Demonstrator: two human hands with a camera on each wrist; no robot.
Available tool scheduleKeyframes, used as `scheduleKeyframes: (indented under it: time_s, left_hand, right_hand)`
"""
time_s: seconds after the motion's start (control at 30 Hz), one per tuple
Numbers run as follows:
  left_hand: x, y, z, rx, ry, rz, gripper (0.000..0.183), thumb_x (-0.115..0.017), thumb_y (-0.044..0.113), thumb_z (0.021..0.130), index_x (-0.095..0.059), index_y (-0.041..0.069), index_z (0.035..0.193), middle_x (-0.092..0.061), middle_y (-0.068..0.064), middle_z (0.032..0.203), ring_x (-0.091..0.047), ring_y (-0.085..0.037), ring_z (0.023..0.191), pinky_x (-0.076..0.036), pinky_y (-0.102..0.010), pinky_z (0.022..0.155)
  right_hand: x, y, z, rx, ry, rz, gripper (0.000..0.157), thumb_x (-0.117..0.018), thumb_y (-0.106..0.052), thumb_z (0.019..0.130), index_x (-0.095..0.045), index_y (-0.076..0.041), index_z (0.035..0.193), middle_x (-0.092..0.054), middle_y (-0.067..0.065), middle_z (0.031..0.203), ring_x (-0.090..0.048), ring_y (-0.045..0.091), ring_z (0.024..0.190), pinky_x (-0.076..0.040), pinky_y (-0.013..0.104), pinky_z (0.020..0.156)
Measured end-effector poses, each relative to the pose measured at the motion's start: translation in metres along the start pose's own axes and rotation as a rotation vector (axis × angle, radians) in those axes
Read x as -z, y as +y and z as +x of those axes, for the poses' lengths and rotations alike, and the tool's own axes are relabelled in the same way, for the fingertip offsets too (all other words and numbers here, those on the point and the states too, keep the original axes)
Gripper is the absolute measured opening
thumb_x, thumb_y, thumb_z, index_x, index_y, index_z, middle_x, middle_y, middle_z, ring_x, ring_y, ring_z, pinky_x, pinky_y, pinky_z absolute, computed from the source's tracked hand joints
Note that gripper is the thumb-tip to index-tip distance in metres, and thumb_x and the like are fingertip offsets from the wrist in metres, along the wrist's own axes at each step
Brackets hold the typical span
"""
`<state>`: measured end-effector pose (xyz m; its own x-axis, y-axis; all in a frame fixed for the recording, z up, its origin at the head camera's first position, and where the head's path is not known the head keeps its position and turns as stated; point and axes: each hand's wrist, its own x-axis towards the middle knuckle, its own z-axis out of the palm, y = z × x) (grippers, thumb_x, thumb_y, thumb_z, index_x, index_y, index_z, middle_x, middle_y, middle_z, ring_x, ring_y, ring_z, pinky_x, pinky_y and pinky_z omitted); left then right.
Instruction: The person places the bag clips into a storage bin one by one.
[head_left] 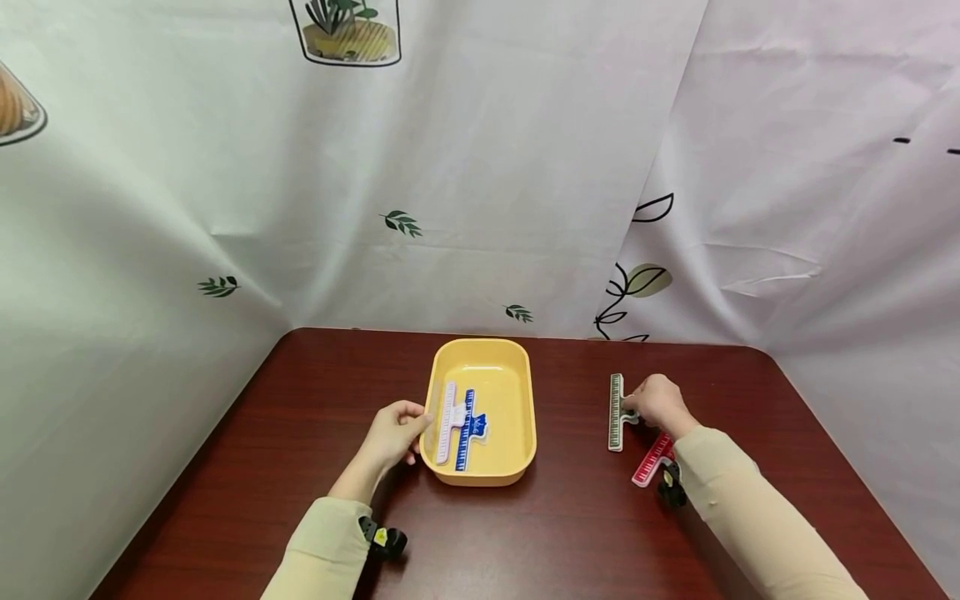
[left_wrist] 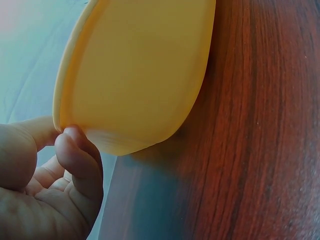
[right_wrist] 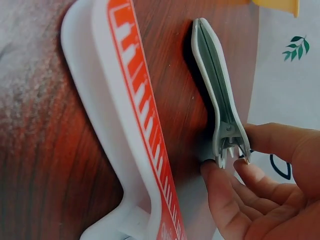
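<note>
My left hand [head_left: 392, 435] pinches the rim of a yellow tray [head_left: 517, 417] at its left side, thumb and fingertips on the edge in the left wrist view. Inside the tray lie a pink clip [head_left: 446, 433] and a blue clip [head_left: 466, 433], both with piano-key patterns, side by side. To the right, my right hand [head_left: 660, 402] holds the handle end of a dark green clip [head_left: 616, 412] between thumb and fingers; its long jaw points away from the hand in the right wrist view. A red clip [head_left: 651, 460] lies below that hand, partly hidden by the forearm.
The dark red wooden table [head_left: 300, 400] has rounded far corners. White cloth [head_left: 480, 167] printed with leaves hangs behind it and at both sides. Black wrist cameras [head_left: 386, 540] sit on both sleeves, the right one close to the red clip.
</note>
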<state>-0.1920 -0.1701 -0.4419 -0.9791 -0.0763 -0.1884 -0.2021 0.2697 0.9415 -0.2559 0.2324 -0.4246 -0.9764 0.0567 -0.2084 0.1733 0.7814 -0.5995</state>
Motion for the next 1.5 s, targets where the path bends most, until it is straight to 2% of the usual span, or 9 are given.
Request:
scheduleKeyframes:
  time_s: [0.17, 0.37, 0.5, 0.83, 1.13, 1.23, 1.37, 1.5]
  left_hand:
    - [0.0, -0.001, -0.001, -0.004, 0.0, -0.002, 0.021, -0.061, 0.012, 0.09, -0.056, -0.004, 0.103, -0.049, -0.003, 0.061, -0.046, -0.01, 0.045, -0.04, -0.02, 0.037]
    - [-0.002, -0.003, -0.001, -0.017, -0.007, -0.001, 0.021, -0.061, 0.011, 0.089, -0.056, -0.005, 0.102, -0.049, -0.003, 0.06, -0.046, -0.011, 0.045, -0.04, -0.02, 0.036]
    - [-0.001, -0.003, -0.001, -0.02, -0.002, 0.002, 0.021, -0.062, 0.011, 0.088, -0.056, -0.004, 0.102, -0.049, -0.003, 0.06, -0.046, -0.011, 0.045, -0.04, -0.021, 0.036]
    - [0.001, -0.001, -0.001, -0.026, -0.001, 0.018, 0.023, -0.062, 0.014, 0.09, -0.057, -0.004, 0.103, -0.05, -0.004, 0.061, -0.047, -0.011, 0.046, -0.04, -0.021, 0.037]
    - [0.0, 0.001, -0.001, -0.016, 0.027, 0.04, 0.021, -0.057, 0.013, 0.092, -0.059, -0.003, 0.104, -0.052, -0.004, 0.061, -0.047, -0.012, 0.044, -0.042, -0.022, 0.037]
    - [-0.001, 0.001, -0.001, -0.014, 0.045, 0.041, 0.023, -0.056, 0.013, 0.092, -0.059, -0.003, 0.108, -0.053, -0.004, 0.064, -0.047, -0.012, 0.044, -0.042, -0.023, 0.038]
    - [-0.002, 0.002, -0.001, -0.027, 0.062, 0.037, 0.029, -0.056, 0.009, 0.086, -0.058, -0.002, 0.113, -0.055, -0.005, 0.066, -0.047, -0.012, 0.045, -0.042, -0.023, 0.038]
    - [-0.003, 0.001, -0.004, -0.048, 0.056, 0.027, 0.033, -0.055, 0.005, 0.083, -0.057, -0.003, 0.115, -0.055, -0.007, 0.067, -0.047, -0.013, 0.044, -0.042, -0.024, 0.037]
  right_hand:
    - [-0.002, 0.001, 0.0, -0.013, -0.005, 0.009, 0.03, -0.067, -0.013, 0.078, -0.052, -0.011, 0.052, -0.039, -0.007, 0.043, -0.044, 0.007, 0.041, -0.046, 0.022, 0.045]
    - [-0.003, 0.002, -0.002, -0.036, 0.023, 0.005, 0.022, -0.07, -0.016, 0.079, -0.061, -0.006, 0.062, -0.047, -0.006, 0.048, -0.05, 0.009, 0.046, -0.05, 0.024, 0.048]
    - [-0.002, 0.001, -0.003, -0.022, 0.024, 0.013, 0.02, -0.068, -0.016, 0.081, -0.065, -0.002, 0.067, -0.049, -0.005, 0.048, -0.052, 0.01, 0.047, -0.05, 0.024, 0.047]
    - [0.0, -0.001, -0.004, -0.013, 0.02, 0.055, 0.019, -0.066, -0.016, 0.083, -0.069, 0.001, 0.075, -0.057, -0.001, 0.055, -0.056, 0.01, 0.049, -0.054, 0.026, 0.05]
    - [-0.003, -0.003, -0.007, 0.012, 0.023, 0.126, 0.02, -0.065, -0.011, 0.084, -0.065, 0.007, 0.093, -0.063, 0.01, 0.077, -0.059, 0.013, 0.06, -0.056, 0.029, 0.052]
    - [-0.003, -0.004, -0.009, 0.02, 0.025, 0.135, 0.022, -0.065, -0.011, 0.083, -0.065, 0.008, 0.094, -0.062, 0.009, 0.074, -0.059, 0.014, 0.06, -0.056, 0.029, 0.052]
    - [-0.003, -0.006, -0.011, 0.028, 0.029, 0.153, 0.022, -0.065, -0.012, 0.083, -0.065, 0.008, 0.093, -0.061, 0.006, 0.068, -0.058, 0.013, 0.058, -0.056, 0.03, 0.053]
    - [-0.003, -0.006, -0.013, 0.02, 0.031, 0.181, 0.022, -0.066, -0.011, 0.083, -0.064, 0.008, 0.094, -0.06, 0.006, 0.066, -0.058, 0.012, 0.057, -0.057, 0.032, 0.054]
